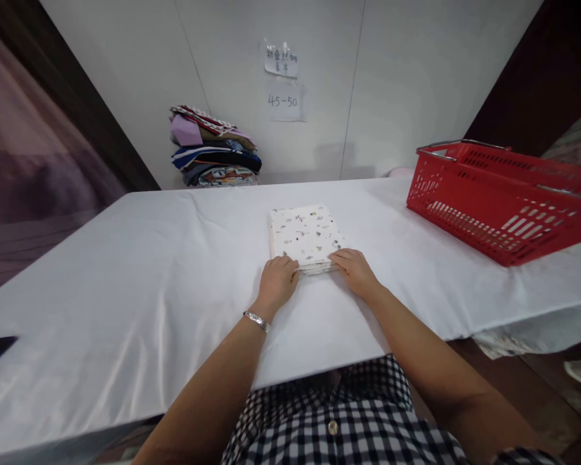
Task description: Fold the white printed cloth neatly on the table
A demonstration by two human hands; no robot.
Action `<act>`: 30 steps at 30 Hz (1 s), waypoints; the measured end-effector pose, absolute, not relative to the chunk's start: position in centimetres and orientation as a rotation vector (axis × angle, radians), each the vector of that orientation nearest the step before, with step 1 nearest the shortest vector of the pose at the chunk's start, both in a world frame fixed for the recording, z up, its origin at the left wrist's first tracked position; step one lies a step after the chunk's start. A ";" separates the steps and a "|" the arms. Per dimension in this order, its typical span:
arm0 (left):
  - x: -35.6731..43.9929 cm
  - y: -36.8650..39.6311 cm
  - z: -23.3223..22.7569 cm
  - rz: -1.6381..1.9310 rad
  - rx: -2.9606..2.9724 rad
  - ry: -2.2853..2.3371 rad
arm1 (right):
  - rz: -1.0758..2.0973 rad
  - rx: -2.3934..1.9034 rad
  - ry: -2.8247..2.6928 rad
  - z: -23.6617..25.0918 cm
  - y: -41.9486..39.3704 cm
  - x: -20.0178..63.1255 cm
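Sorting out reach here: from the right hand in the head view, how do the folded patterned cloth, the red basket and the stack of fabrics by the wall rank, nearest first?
From the right hand:
1. Folded patterned cloth, touching it.
2. Red basket, right.
3. Stack of fabrics, far left by wall.

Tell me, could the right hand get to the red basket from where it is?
Probably yes: the right hand rests on the folded cloth, and only bare white tabletop lies between it and the red basket.

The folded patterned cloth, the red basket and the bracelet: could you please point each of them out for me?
folded patterned cloth [306, 236], head view, middle of its top face.
red basket [489, 219], head view, its near slotted side wall.
bracelet [256, 320], head view, the silver band on the left wrist.
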State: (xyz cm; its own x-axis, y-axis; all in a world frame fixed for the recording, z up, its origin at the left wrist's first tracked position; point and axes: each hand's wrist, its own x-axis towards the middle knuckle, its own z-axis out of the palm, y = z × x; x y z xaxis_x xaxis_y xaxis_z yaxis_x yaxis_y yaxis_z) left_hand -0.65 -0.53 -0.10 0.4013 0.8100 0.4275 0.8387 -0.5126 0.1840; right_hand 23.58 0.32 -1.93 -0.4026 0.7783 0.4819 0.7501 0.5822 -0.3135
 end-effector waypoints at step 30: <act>-1.1 -0.1 -0.1 -0.843 -2.635 -1.568 | 0.534 -1.418 -1.479 -3.6 -0.9 26.5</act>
State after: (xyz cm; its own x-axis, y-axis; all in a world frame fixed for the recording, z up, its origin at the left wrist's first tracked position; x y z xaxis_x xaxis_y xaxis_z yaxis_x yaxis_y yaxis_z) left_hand -1.09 -0.15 -0.10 0.3735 0.8271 0.4200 0.8067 -0.5131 0.2931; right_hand 26.52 -0.86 -3.57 0.1620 0.9264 0.3398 0.4953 0.2215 -0.8400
